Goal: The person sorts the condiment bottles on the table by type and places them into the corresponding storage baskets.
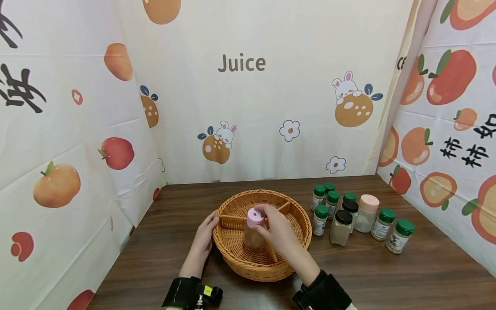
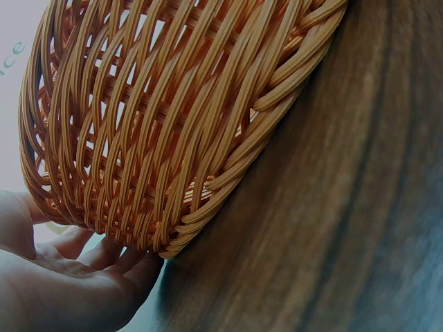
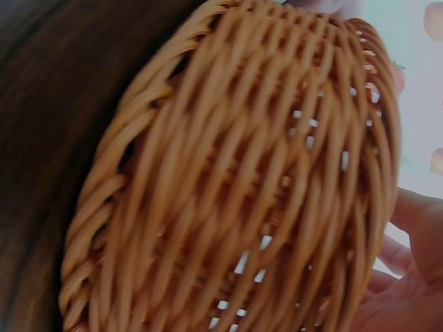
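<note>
Tabletop (image 1: 348,267) in woodgrain, fruit-print cloth walls (image 1: 263,107), left hand (image 1: 203,236) relaxed against basket (image 1: 263,270), right hand (image 1: 280,230) pinching lilac-capped jar (image 1: 252,236)

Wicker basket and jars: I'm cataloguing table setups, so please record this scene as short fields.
Basket: round, wicker, divided inside
Left hand: touches basket's left side
Right hand: pinches lilac-lidded jar near its top
Jar's place: within basket's rim; standing or lifted, cannot tell
Right of basket: seven green-lidded jars, two black-lidded jars, one pink-lidded jar
Surface: brown table
</note>
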{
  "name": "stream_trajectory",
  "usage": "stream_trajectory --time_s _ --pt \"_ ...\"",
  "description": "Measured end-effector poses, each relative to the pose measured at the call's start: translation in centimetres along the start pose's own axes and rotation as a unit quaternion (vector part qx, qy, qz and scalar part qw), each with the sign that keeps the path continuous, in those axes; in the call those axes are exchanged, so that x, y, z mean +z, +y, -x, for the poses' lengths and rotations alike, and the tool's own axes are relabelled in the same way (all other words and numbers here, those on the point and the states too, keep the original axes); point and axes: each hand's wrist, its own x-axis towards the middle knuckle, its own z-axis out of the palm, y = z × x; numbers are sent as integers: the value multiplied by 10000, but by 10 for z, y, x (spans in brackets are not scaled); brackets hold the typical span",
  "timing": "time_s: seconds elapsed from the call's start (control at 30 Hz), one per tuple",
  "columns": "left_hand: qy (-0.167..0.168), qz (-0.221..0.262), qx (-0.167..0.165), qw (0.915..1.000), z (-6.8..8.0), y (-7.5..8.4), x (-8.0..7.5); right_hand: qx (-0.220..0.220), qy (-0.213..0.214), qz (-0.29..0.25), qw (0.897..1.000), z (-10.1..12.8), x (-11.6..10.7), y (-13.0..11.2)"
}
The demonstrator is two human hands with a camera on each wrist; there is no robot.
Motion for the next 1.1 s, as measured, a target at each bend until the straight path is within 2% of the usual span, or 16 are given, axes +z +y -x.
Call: stream_trajectory --time_s 0.2,0.47,0.63,0.9,1.1 --pt "-23 4 -18 10000 0 1 1 22 -353 631 9974 3 2 1" --pt "45 7 -18 10000 -2 -1 -1 -37 -336 582 9977 7 -5 -1" --pt "13 -52 14 10000 -2 -1 0 92 -219 471 9986 9 -16 -3" --pt "6 -106 -16 9999 -2 -3 1 310 221 265 9989 15 -36 3" --pt "-15 -97 -1 10000 -1 0 0 204 406 175 9988 17 -49 11"
